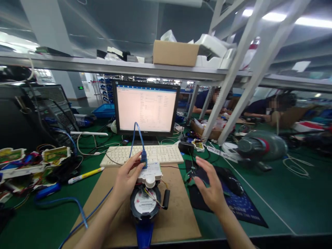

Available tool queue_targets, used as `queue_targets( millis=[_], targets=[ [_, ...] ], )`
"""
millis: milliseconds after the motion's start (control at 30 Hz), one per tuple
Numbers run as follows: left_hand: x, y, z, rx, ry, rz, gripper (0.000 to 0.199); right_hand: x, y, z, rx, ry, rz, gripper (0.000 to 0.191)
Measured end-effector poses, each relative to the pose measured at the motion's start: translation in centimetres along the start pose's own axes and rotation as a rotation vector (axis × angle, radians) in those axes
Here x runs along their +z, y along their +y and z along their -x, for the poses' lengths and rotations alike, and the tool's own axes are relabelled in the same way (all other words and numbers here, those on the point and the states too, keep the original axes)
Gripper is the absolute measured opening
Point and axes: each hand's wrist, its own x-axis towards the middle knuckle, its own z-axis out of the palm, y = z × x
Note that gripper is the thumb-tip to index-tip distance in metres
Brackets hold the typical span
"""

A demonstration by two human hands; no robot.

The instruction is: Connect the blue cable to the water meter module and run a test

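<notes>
My left hand [129, 173] pinches a blue cable connector [144, 160] at the top of a white plastic module [151, 173]. The module sits at the upper end of a round meter with a white dial [145, 202] and a blue body [144, 233]. Thin wires run from the module to a black cylinder [166, 199] beside the dial. All of this rests on a brown board [176, 214]. To the right, my right hand [210, 185] is raised with fingers apart, holding nothing, near a small green circuit piece [190, 174].
Behind are a white keyboard [166, 154] and a lit monitor [146, 109]. A mouse [232, 181] lies on a dark mat [243, 207] at right. Opened housings [55, 155] and a yellow marker [85, 175] are at left. Two people sit beyond the shelf posts.
</notes>
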Motion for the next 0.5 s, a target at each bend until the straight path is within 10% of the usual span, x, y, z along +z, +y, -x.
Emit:
queue_targets(
  millis=[233, 500],
  targets=[
    [0.2, -0.1, -0.1, 0.024, 0.004, -0.028, 0.039, -7.5, 13.2, 3.3, 0.201, -0.017, 0.629, 0.048],
    [0.3, -0.1, 0.0, 0.03, 0.013, -0.03, 0.038, -7.7, 18.4, 7.3, 0.251, -0.146, 0.655, 0.053]
  ],
)
